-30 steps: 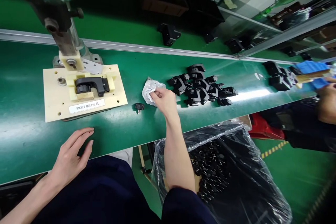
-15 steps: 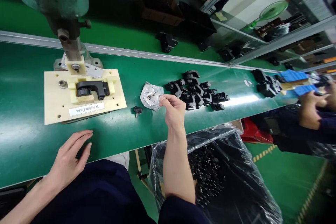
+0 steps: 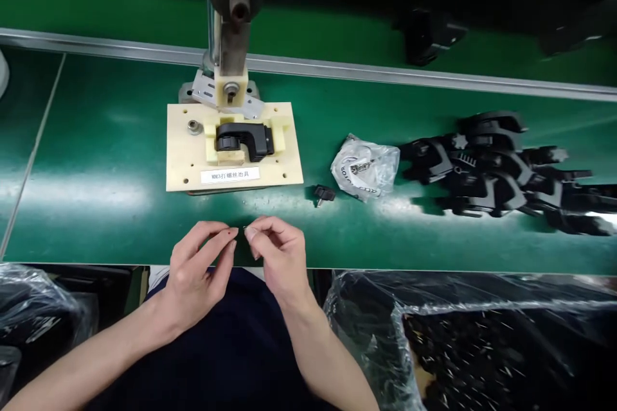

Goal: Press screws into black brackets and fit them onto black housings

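Observation:
My right hand is closed in a pinch just in front of the bench's near edge side. A tiny shiny metal piece shows at its fingertips; its exact kind is too small to tell. Facing it, my left hand has its fingers stretched out and the thumb slightly apart, with nothing visible between them. Beyond both hands, a black curved clamp-like part lies in the cream fixture plate under the press. To the right, a clear plastic bag holds small metal pieces, beside a black knob with a metal stud.
Several black and grey clamp-like parts lie piled on the green bench at right. Below the bench edge, a plastic-lined container holds many black studded pieces. A metal rail runs along the back.
My right hand has moved left from the plastic bag to beside my left hand, carrying the tiny piece. The view has swung left and levelled, with the bench parts shifting in the picture.

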`<state>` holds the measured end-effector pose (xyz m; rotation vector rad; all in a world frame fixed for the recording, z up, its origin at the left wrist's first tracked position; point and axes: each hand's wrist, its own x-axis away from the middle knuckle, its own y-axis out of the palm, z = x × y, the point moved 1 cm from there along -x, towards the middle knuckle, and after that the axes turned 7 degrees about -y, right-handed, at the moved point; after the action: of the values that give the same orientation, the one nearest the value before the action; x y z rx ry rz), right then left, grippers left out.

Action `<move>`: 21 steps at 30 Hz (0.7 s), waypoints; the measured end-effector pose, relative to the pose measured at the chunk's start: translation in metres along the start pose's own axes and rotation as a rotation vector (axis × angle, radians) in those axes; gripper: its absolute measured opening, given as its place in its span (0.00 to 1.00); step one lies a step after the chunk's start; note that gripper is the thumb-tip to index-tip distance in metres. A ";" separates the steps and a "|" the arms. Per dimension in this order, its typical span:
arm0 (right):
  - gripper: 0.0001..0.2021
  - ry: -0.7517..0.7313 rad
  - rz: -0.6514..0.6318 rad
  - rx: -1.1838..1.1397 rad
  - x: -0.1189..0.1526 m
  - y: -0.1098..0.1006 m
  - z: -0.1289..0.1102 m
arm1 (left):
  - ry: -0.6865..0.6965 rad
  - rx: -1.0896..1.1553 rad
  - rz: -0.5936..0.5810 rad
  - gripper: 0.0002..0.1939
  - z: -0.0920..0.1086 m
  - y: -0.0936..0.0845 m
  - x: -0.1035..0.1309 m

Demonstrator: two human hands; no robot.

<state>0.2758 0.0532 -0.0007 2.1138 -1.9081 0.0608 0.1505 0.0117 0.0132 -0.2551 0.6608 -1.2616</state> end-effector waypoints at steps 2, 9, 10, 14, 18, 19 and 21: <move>0.06 -0.097 0.000 0.117 0.003 0.005 -0.004 | 0.061 -0.042 0.015 0.12 -0.003 0.000 0.003; 0.07 -0.328 0.082 0.355 0.022 0.012 -0.004 | 0.169 -0.067 0.047 0.15 -0.013 0.009 0.014; 0.06 -0.362 0.090 0.384 0.024 0.012 -0.003 | 0.171 -0.043 0.045 0.13 -0.014 0.009 0.014; 0.04 -0.420 0.075 0.419 0.031 0.011 -0.004 | 0.089 0.045 0.000 0.07 -0.018 0.004 0.017; 0.03 -0.431 -0.020 0.389 0.028 0.010 -0.006 | -0.334 0.256 -0.104 0.05 -0.024 0.000 0.018; 0.04 -0.436 -0.029 0.393 0.027 0.010 -0.007 | -0.488 0.385 -0.126 0.07 -0.023 -0.001 0.016; 0.05 -0.450 -0.029 0.417 0.025 0.009 -0.012 | -0.770 0.682 -0.163 0.09 -0.017 0.000 0.010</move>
<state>0.2722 0.0316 0.0178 2.6057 -2.2744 -0.0304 0.1425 0.0049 -0.0036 -0.2024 -0.4590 -1.3406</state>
